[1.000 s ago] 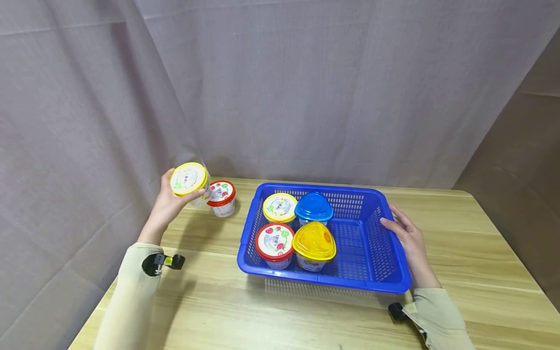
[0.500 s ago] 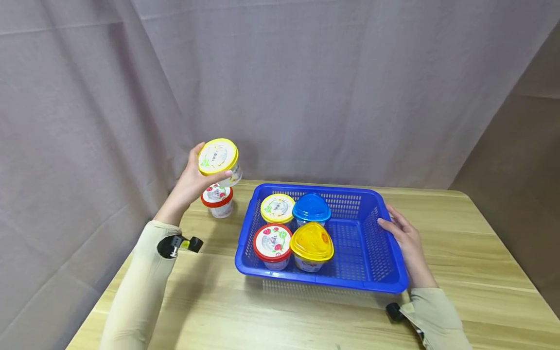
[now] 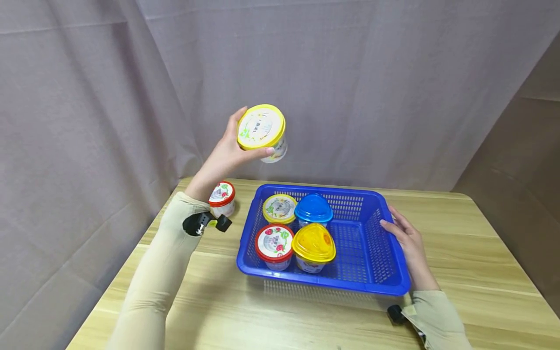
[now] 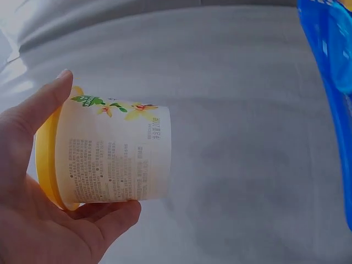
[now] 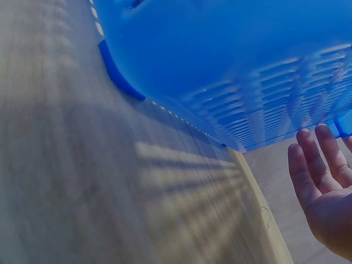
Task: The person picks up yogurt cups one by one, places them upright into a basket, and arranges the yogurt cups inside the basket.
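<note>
My left hand [image 3: 236, 141] grips a round white tub with a yellow lid [image 3: 261, 127], raised above the table and tilted. In the left wrist view the tub [image 4: 115, 151] shows printed text and yellow flowers, with thumb and fingers around its lid end. My right hand [image 3: 409, 243] holds the right side of the blue plastic basket [image 3: 323, 281], thumb over the rim and fingers along the outer wall. Inside the basket's left half stand a yellow-lidded tub [image 3: 280, 208], a red-lidded tub [image 3: 274, 241], a blue-lidded cup [image 3: 314, 208] and a yellow three-sided-lid cup [image 3: 314, 243].
Another red-lidded tub [image 3: 223, 195] stands on the wooden table [image 3: 236, 316] left of the basket, partly behind my left forearm. A grey curtain [image 3: 350, 87] hangs along the table's back edge.
My left hand has lifted the yellow-lidded tub up and to the right, away from beside the red-lidded tub on the table. My right hand and the basket stay in place.
</note>
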`<state>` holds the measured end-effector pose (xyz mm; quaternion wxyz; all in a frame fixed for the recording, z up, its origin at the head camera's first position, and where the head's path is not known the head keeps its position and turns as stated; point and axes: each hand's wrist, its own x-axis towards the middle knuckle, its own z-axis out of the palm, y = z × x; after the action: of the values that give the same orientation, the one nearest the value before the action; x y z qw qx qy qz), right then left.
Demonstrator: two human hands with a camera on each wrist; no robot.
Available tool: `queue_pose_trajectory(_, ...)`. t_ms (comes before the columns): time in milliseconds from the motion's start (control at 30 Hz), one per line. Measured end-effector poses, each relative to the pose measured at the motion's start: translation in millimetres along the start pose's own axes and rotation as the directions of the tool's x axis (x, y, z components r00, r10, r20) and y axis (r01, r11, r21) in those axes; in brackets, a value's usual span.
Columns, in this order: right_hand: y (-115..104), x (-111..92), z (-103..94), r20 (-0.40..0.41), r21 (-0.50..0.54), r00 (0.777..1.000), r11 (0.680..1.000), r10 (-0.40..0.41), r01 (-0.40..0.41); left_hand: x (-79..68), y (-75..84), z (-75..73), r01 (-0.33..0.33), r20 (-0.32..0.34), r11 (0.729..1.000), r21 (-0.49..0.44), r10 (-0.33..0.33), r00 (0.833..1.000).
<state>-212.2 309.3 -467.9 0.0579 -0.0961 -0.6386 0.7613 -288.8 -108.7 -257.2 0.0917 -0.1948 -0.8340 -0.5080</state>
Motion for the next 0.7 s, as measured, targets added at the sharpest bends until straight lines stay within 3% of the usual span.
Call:
queue_pose_trajectory(267,0.4,1.0,4.4,0.006,0.003,1.000,1.000,0.002,-0.002,9.3,31.9,33.9,-0.068,0.077,0.997,0.029,0.066,0.995)
queue_pose_trajectory(500,0.9,0.9,9.3,-0.006,0.037,1.000,0.999,0.021,-0.020,6.0,29.7,73.8,-0.157,0.163,0.987,0.035,0.149,0.975)
queue_pose_trajectory(700,-0.5,1.2,6.6,-0.002,0.040,1.000,0.999,0.024,-0.024,7.0,26.2,106.3,-0.202,0.303,0.979,0.033,0.183,0.935)
